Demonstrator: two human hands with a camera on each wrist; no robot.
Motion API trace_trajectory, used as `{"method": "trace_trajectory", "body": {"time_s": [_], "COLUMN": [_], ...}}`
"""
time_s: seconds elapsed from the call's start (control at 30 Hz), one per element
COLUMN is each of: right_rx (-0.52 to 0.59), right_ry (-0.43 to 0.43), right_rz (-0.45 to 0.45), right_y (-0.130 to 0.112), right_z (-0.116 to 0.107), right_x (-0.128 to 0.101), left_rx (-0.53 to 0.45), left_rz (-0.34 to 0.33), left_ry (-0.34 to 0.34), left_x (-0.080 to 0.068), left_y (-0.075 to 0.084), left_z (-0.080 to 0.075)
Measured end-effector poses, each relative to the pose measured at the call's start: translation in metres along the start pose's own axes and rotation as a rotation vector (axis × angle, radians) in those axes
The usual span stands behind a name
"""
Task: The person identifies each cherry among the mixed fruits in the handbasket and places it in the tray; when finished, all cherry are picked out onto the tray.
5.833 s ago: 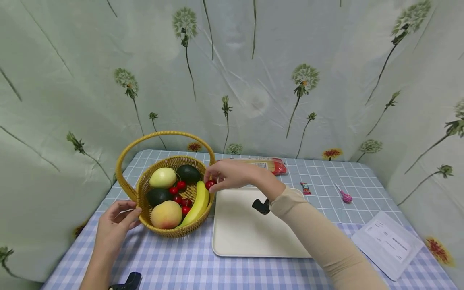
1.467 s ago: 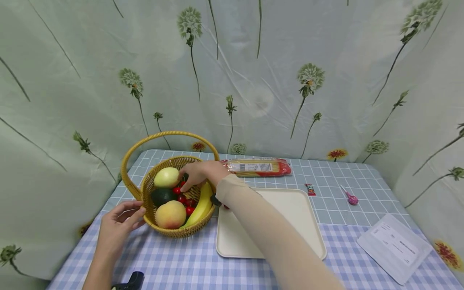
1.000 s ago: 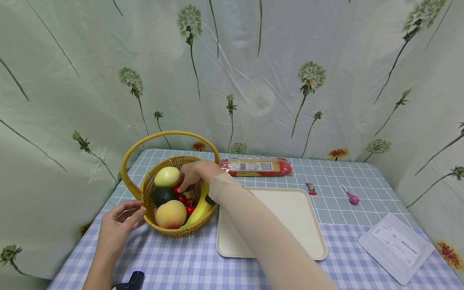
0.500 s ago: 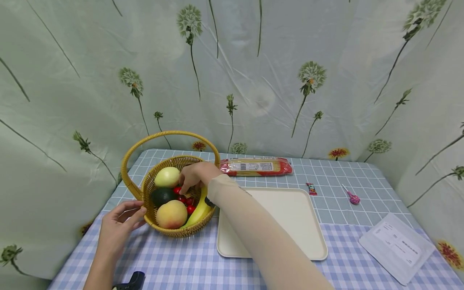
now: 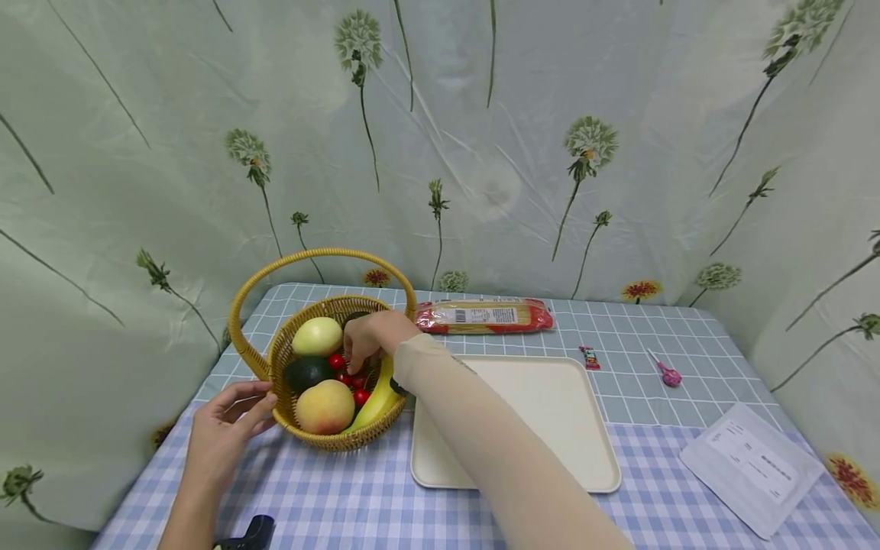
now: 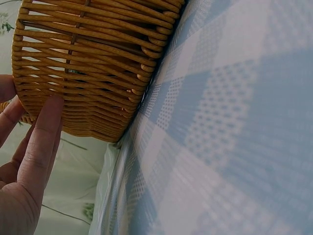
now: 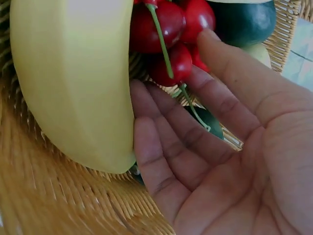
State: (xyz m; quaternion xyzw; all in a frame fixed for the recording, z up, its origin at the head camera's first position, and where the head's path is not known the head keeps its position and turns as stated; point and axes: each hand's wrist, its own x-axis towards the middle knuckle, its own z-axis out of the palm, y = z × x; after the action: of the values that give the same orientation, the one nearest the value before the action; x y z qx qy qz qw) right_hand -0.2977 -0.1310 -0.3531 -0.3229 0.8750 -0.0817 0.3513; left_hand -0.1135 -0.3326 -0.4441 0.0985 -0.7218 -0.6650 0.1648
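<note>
My left hand point(image 5: 230, 416) rests at the left side of a yellow wicker basket point(image 5: 344, 443); in the left wrist view its fairly straight fingers point(image 6: 39, 152) touch the woven outer wall. My right hand point(image 5: 367, 336) reaches down inside the basket, partly hiding a dark green fruit at the back. In the right wrist view, thumb and curled fingers close in around a red cherry point(image 7: 172, 66) with a green stem, one of several cherries bunched there. Around them lie a banana point(image 5: 376, 405), a peach point(image 5: 325, 407), an avocado-like dark fruit point(image 5: 307, 374) and a pale yellow-green fruit point(image 5: 318, 337).
A cream tray point(image 5: 550, 412) lies right of the basket, under my right sleeve. Behind it is a packet of noodles point(image 5: 484, 316). Farther right are a small wrapped candy point(image 5: 590, 358), a pink lollipop point(image 5: 669, 376) and a grey labelled pouch point(image 5: 752, 470). The basket's tall handle point(image 5: 323, 253) arches over it.
My right hand went from the basket's right rim, holding a cherry, deep inside among the fruit. Lately it has shifted slightly down, uncovering a cherry. My left hand stays at the basket's side.
</note>
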Motion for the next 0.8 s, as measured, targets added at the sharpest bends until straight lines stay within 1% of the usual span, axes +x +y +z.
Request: {"method": "trace_trajectory", "body": {"time_s": [0.17, 0.27, 0.4, 0.53, 0.8], "right_rx": [-0.017, -0.038, -0.006, 0.034, 0.03], "right_ry": [-0.001, 0.017, 0.028, 0.036, 0.081], "right_rz": [-0.021, -0.02, -0.027, -0.055, -0.127], "right_y": [0.001, 0.001, 0.002, 0.004, 0.007], "right_z": [0.004, 0.005, 0.005, 0.004, 0.002], "right_x": [0.003, 0.005, 0.006, 0.002, -0.01], "left_rx": [0.003, 0.005, 0.007, 0.011, 0.021], "left_rz": [0.005, 0.004, -0.001, -0.009, -0.014], "left_ry": [0.001, -0.002, 0.001, 0.005, 0.009], "left_x": [0.0, 0.0, 0.0, 0.0, -0.001], "left_y": [0.0, -0.001, -0.001, -0.001, 0.001], "left_z": [-0.001, -0.001, -0.001, 0.0, 0.0]}}
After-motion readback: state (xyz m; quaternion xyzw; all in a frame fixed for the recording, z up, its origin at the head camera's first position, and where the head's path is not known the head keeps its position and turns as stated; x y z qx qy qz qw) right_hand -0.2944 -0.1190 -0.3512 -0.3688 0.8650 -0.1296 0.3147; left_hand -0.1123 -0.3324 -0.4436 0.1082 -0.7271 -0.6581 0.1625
